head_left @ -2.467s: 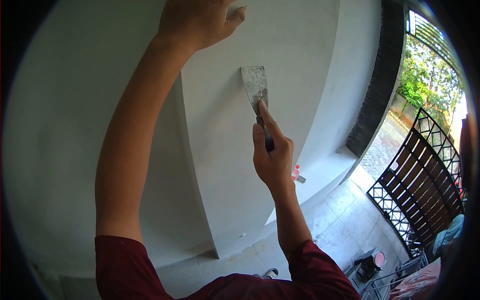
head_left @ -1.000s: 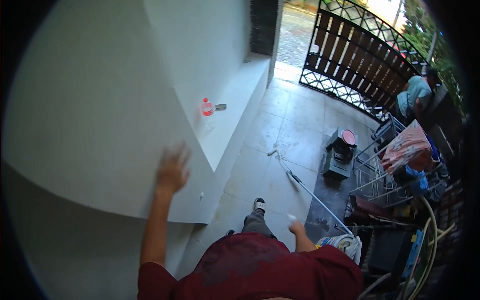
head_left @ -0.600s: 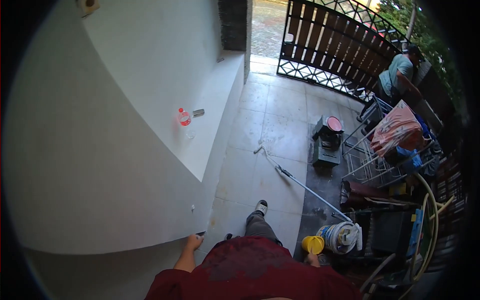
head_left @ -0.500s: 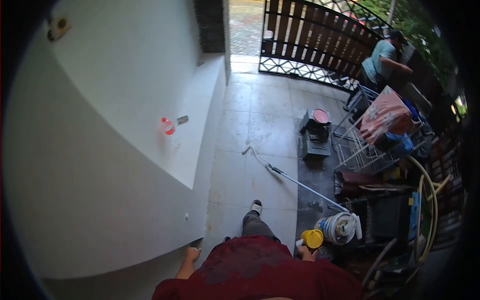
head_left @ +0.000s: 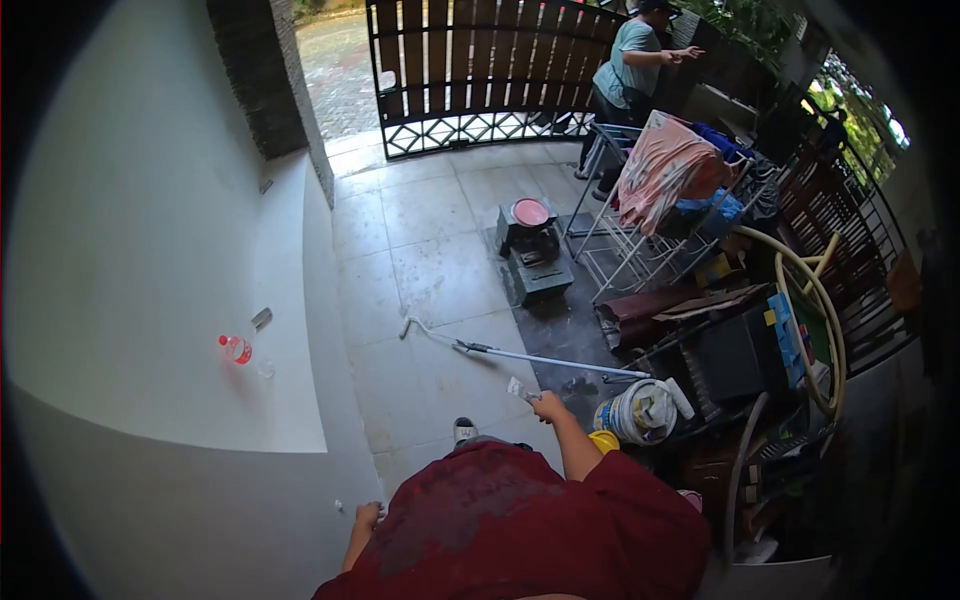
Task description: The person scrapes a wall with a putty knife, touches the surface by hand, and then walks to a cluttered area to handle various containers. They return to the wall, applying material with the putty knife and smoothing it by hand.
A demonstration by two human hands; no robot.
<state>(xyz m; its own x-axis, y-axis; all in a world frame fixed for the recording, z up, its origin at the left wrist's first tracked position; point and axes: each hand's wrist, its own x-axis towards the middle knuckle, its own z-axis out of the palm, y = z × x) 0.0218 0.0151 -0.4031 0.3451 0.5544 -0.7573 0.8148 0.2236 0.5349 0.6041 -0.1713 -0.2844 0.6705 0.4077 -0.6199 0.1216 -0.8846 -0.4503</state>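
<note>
My right hand [head_left: 549,406] reaches forward over the tiles, closed on a putty knife [head_left: 518,389] with a pale, smeared blade that points ahead and left. At my left side, my left hand [head_left: 369,515] hangs beside the white wall [head_left: 220,500], its fingers curled; what they hold, if anything, is too small to make out. A yellow container [head_left: 604,441] shows partly behind my right forearm. Beyond it stands a white bucket [head_left: 640,412] with a roller and cloth-like material on top. The long pole of a paint roller [head_left: 560,360] runs from near the bucket across the floor.
A red-capped bottle [head_left: 236,349] stands on the white ledge at left. Ahead are a dark stepped block with a pink-topped tub [head_left: 530,212], and a drying rack with pink cloth [head_left: 665,172]. A hose [head_left: 835,330] coils at right. Another person [head_left: 634,62] stands near the slatted gate [head_left: 480,70].
My view has swung to the right. My right hand has moved forward from beside the yellow container, bringing the putty knife out over the floor. The other person's arms are now stretched out.
</note>
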